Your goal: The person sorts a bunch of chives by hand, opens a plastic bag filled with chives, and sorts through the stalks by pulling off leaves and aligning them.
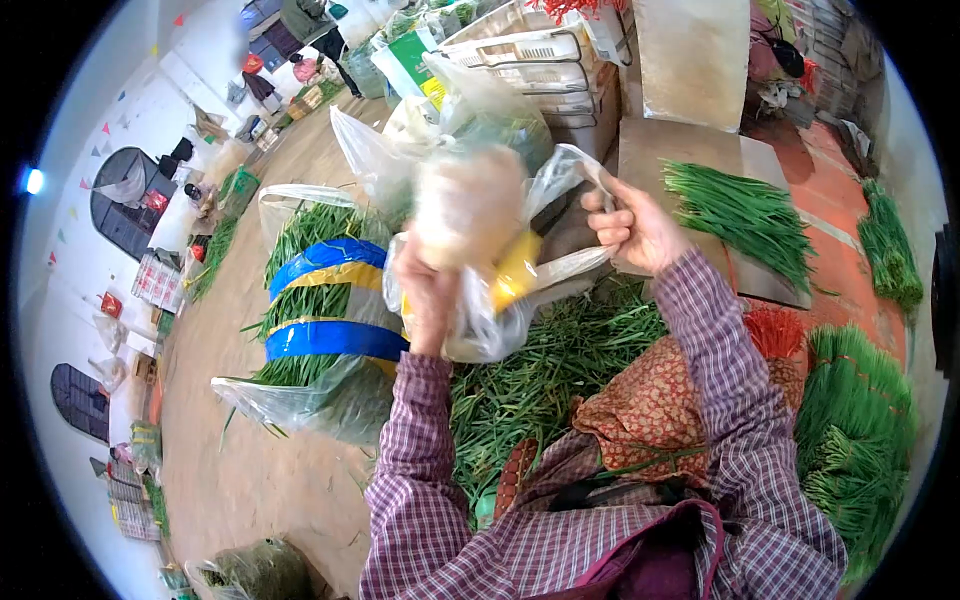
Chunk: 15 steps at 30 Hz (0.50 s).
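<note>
My right hand (635, 225) pinches the handle of a clear plastic bag (490, 330), fingers closed on it. My left hand (430, 290) is raised at the bag's left side, close under a whitish, motion-blurred object (470, 200). Blur hides what its fingers hold. Yellow shows through the bag between my hands. Just left stands a large bundle of green stalks (320, 285) in clear plastic, wrapped with blue and yellow tape. Loose green leaves (560, 370) lie below my hands.
A green bunch (740, 215) lies on a board at the right, with more bunches (860, 430) beside my right arm. White crates (530, 60) are stacked ahead, near filled plastic bags (490, 110). Another person (310, 25) stands at the far upper left.
</note>
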Each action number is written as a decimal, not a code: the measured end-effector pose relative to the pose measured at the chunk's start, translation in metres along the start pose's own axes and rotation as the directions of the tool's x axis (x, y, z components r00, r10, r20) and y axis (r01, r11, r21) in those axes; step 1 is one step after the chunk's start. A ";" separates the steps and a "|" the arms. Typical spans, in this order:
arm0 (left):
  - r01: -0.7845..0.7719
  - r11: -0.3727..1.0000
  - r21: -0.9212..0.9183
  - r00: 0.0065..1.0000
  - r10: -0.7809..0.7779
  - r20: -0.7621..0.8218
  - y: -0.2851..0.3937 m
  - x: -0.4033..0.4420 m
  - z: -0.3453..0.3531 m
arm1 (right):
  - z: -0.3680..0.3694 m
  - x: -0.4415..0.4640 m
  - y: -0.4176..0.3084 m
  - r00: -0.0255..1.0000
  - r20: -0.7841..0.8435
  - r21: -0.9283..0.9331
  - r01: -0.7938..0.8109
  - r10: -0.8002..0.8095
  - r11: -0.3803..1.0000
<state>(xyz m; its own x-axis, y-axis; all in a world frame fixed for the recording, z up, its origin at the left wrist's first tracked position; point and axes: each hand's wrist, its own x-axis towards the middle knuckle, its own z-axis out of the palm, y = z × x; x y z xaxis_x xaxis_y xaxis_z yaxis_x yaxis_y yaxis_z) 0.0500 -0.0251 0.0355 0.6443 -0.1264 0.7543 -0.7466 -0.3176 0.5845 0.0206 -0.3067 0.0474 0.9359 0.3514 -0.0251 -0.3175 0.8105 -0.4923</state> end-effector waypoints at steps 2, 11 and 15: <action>-0.107 0.972 0.211 0.984 0.073 0.164 0.017 -0.015 0.020 | 0.019 0.007 -0.006 0.999 0.044 -0.202 -0.010 0.019 0.979; 0.563 0.720 -0.405 0.826 -0.493 0.271 -0.034 -0.044 0.023 | 0.052 -0.001 0.087 0.830 0.489 -0.801 0.305 -0.269 -0.516; 0.283 -0.493 -0.822 0.642 -0.539 0.545 0.021 -0.046 -0.003 | 0.011 0.014 0.110 0.657 0.687 -0.659 0.385 -0.309 -0.646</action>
<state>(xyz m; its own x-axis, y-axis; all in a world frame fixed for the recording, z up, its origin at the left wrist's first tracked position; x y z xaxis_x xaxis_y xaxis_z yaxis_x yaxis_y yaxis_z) 0.0041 -0.0229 0.0136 0.9066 -0.4219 0.0066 0.4146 0.8937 0.1713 -0.0024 -0.2075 0.0030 0.6083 0.3024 0.7339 0.6662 -0.6971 -0.2649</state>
